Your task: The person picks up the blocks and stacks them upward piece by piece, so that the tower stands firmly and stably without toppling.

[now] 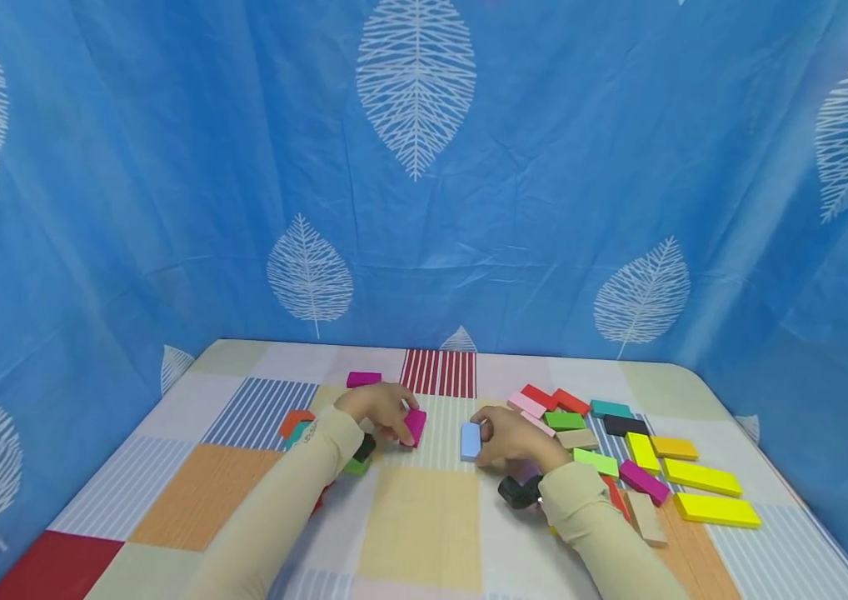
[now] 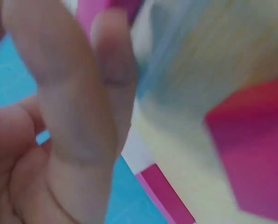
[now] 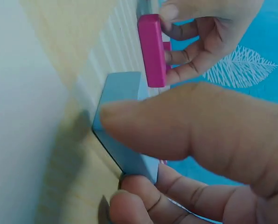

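Observation:
In the head view my left hand (image 1: 385,408) pinches a magenta block (image 1: 415,427) over the striped middle of the table. The right wrist view shows that magenta block (image 3: 153,51) standing on edge against the left fingers. To its right, my right hand (image 1: 510,435) grips a light blue block (image 1: 471,442). Seen from the right wrist, the thumb lies across the light blue block (image 3: 122,88) and the other fingers are at its lower end. A gap separates the two held blocks. From the left wrist, the left hand (image 2: 78,93) hides most of its own block.
Many coloured blocks lie at the right, including a long yellow block (image 1: 716,510), a black block (image 1: 625,426) and a green block (image 1: 565,421). Another magenta block (image 1: 364,379) lies beyond the left hand. An orange block (image 1: 295,422) sits beside the left forearm. A blue curtain (image 1: 424,250) hangs behind.

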Tool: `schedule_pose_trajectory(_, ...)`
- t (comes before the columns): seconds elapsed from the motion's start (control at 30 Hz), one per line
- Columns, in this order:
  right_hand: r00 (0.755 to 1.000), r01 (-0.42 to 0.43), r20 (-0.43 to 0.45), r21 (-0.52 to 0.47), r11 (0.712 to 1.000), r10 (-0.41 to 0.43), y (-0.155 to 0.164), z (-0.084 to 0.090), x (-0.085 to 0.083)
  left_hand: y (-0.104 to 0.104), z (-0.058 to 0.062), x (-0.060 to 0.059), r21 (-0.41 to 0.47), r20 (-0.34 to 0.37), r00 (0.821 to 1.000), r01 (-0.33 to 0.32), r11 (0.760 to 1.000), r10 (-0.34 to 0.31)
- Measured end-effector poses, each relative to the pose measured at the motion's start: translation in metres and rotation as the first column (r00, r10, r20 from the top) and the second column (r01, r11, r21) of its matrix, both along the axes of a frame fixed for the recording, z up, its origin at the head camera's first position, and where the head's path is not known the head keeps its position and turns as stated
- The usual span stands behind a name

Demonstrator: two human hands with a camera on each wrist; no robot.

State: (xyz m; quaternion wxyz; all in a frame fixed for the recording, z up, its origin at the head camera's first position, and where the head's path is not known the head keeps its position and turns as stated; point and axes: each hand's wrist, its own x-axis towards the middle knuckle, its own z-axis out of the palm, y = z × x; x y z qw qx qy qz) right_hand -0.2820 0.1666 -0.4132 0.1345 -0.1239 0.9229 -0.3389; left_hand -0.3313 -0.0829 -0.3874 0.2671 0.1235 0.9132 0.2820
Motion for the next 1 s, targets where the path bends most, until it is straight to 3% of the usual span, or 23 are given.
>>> schedule_pose_trajectory(0.27, 1.0, 0.012, -0.003, -0.049, 0.999, -0.012, -0.011, -0.006, 0.006, -0.002, -0.008, 0.03, -0.128, -0.199, 0.978, 0.03, 0.991, -0.055)
schedule_pose_trajectory(0.43, 0.999, -0.035, -0.006, -0.073, 0.997, 0.035, -0.025, -0.008, 0.012, -0.012, -0.01, 0.05, -0.128, -0.231, 0.971, 0.039, 0.991, -0.068)
schedule_pose_trajectory(0.57, 0.997, -0.078, -0.023, -0.076, 0.994, 0.076, -0.032, -0.01, 0.017, -0.019, -0.011, 0.063, -0.071, -0.252, 0.965, 0.053, 0.996, -0.07)
schedule_pose_trajectory(0.77, 0.991, -0.13, -0.052, -0.082, 0.988, 0.126, -0.039, -0.012, 0.02, -0.027, -0.019, 0.068, 0.003, -0.288, 0.956, 0.06, 0.998, -0.057)
schedule_pose_trajectory(1.0, 0.992, -0.105, -0.078, -0.09, 0.99, 0.098, -0.044, -0.018, 0.017, -0.035, -0.028, 0.064, 0.051, -0.321, 0.946, 0.076, 0.996, -0.056)
